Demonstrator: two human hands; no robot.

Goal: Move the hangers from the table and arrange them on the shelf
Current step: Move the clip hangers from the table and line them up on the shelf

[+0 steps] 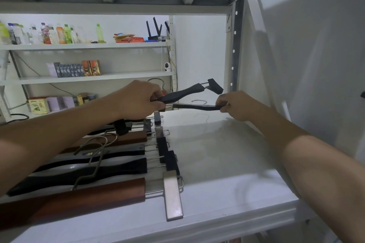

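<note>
Head view, looking down onto a white shelf (227, 163). Both hands raised above its rear half, holding two black hangers betw. them. Left hand (136, 97): fingers curled round the middle of the upper black hanger (183, 91), which slants up to the right & ends in a black clip (215, 86) on metal rods. Right hand (237, 104): fingers curled round the right end of the lower black hanger (197, 107), which runs roughly level back toward the left hand; whether the left hand also grips it can't be told. Neither held hanger touches the shelf. Row of hangers (94, 165) already lies on the shelf's left half, side by side, black & brown wood, clips pointing right; nearest is a brown hanger (88, 195) w/ a metal clip (172, 195) at the front edge. Background shelving: bottles (49, 34), small boxes (75, 69), router (157, 35).
</note>
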